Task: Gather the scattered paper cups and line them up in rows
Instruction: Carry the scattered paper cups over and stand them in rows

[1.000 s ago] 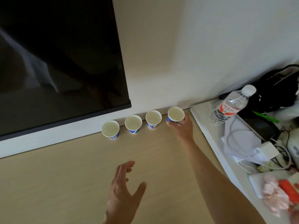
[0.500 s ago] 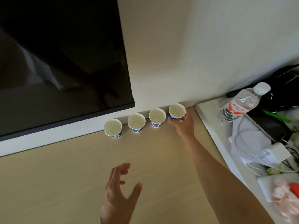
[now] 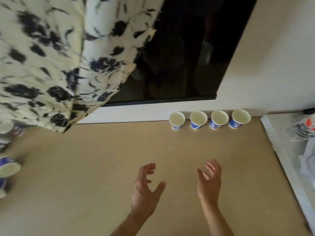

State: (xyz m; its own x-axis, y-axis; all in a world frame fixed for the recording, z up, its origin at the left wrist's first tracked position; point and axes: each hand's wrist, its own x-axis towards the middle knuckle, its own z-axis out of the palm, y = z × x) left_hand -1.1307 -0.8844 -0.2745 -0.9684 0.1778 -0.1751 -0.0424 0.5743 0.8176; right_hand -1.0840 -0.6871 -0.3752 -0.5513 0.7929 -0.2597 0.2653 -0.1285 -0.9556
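Observation:
Several blue-and-white paper cups stand upright in a row along the back wall, from the leftmost cup (image 3: 177, 120) to the rightmost cup (image 3: 240, 118). More cups lie blurred at the far left edge, one on its side (image 3: 8, 166) and another (image 3: 10, 129) behind it. My left hand (image 3: 146, 188) hovers over the wooden tabletop (image 3: 85, 167) with fingers spread and nothing in it. My right hand (image 3: 209, 181) is beside it, also open and empty. Both hands are well in front of the row.
A dark TV screen (image 3: 187, 48) hangs above the cups. A floral white-and-navy cloth (image 3: 59, 57) hangs over the upper left. A white shelf (image 3: 286, 150) on the right holds a water bottle (image 3: 303, 128) and crumpled items.
My right hand has let go of the rightmost cup and drawn back beside the left hand. The view has swung left, showing the floral cloth and the scattered cups.

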